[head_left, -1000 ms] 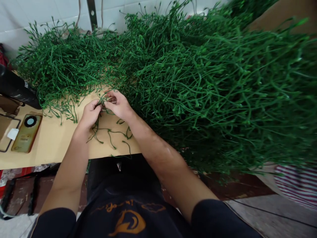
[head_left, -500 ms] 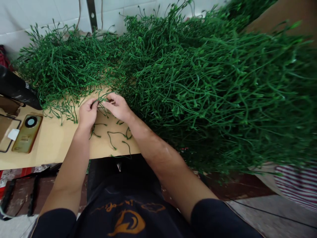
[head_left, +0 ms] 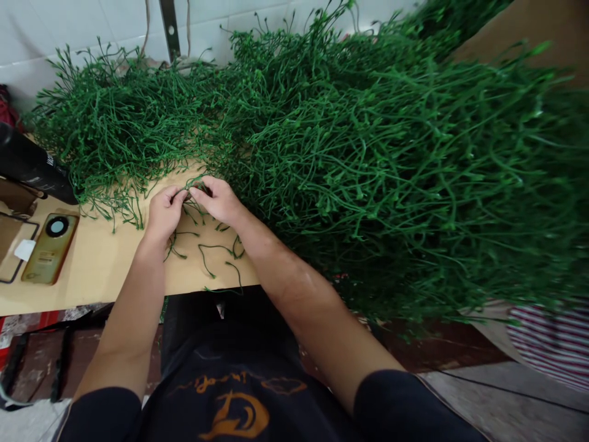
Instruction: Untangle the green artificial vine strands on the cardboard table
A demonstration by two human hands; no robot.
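My left hand [head_left: 164, 213] is closed, thumb and forefinger pinching thin green artificial plant stems [head_left: 195, 182] above the table. Close beside it, my right hand [head_left: 223, 200] pinches the same stems, its fingertips almost touching the left ones. Where the stems meet is partly hidden by the fingers. Below the hands, several loose stems [head_left: 212, 247] lie on the light wooden tabletop [head_left: 119, 270]. A thick heap of green stems [head_left: 129, 116] spreads behind the hands, and a much larger pile [head_left: 405, 159] rises at my right forearm.
On the left stand a black bottle [head_left: 34, 162], lying at a tilt, and a gold phone [head_left: 50, 248] beside a dark-edged tray-like item [head_left: 17, 252]. A tiled wall [head_left: 83, 27] closes off the back. Brown cardboard [head_left: 529, 37] sits at the upper right, striped cloth [head_left: 547, 344] lower right.
My right hand's thumb and fingertips have come in closer to my left fingertips. The held stems have bent into a small arch between the hands. The piles look the same.
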